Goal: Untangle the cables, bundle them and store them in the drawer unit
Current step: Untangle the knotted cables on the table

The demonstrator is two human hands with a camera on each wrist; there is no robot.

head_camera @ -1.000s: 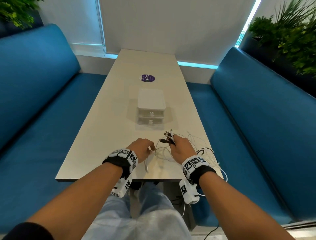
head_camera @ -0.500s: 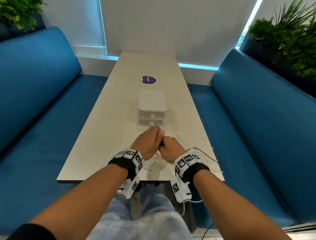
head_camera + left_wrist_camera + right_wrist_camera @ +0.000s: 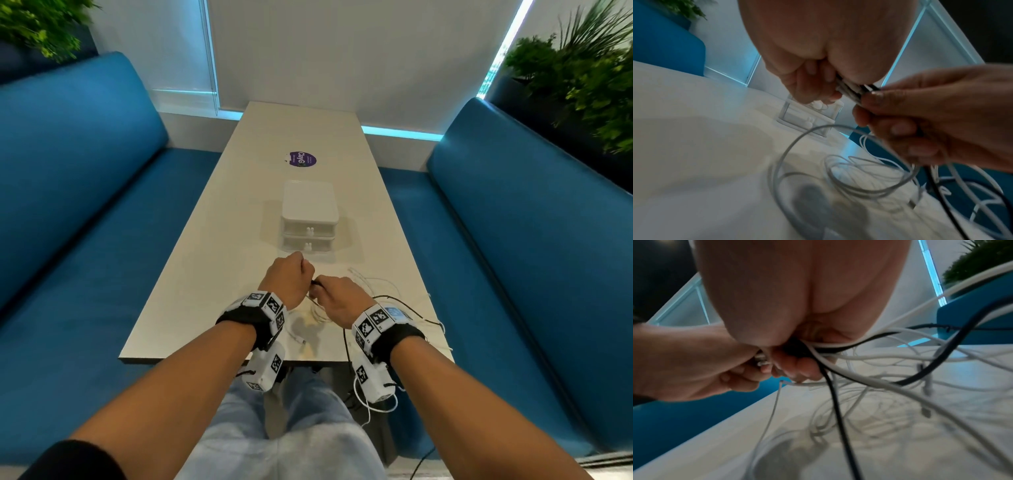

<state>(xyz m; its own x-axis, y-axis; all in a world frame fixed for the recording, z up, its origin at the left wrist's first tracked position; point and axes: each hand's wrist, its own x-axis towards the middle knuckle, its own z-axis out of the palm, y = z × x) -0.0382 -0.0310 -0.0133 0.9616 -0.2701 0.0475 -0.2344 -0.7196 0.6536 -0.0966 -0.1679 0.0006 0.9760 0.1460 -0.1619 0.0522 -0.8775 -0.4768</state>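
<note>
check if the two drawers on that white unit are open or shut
Shut: both fronts of the drawer unit sit flush, knobs stacked in line, nothing pulled out.

I'm in a café/office lounge booth: long pale table [image 3: 212, 274] under my fingers, blue padded benches [image 3: 68, 205] on both sides, potted greenery [image 3: 582, 75] behind, purple branded sticker [image 3: 302, 159] ahead past my fingers.
</note>
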